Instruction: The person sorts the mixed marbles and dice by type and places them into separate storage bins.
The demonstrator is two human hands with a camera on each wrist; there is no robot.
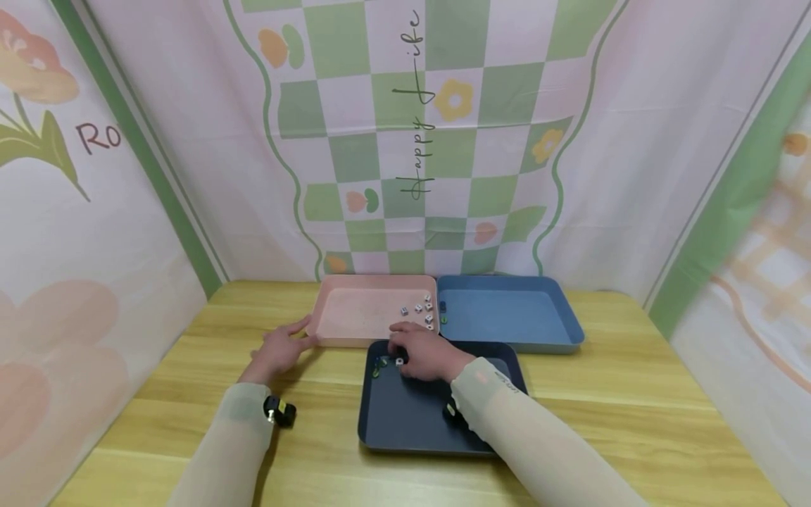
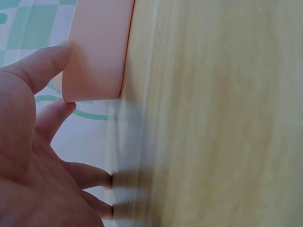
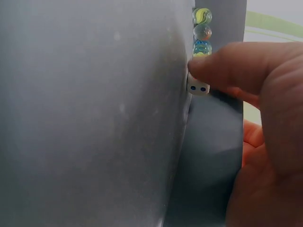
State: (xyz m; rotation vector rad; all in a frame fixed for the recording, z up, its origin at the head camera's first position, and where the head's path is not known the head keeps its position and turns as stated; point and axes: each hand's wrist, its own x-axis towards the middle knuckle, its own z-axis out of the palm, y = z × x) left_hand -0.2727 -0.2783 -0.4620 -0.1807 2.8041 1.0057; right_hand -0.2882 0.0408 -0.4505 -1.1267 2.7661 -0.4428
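Observation:
My right hand reaches into the far left part of the dark tray, fingers curled down around a white die. In the right wrist view the thumb lies over the die, which sits against the tray wall. Several glass marbles line up along that wall beside it. My left hand is at the near left corner of the pink tray. Its thumb and index finger touch the corner, while the other fingers extend down to the wooden table.
Several white dice lie at the right side of the pink tray. A blue tray stands beside it on the right, with a green marble and dark blue pieces near its left wall. A patterned curtain hangs behind the table.

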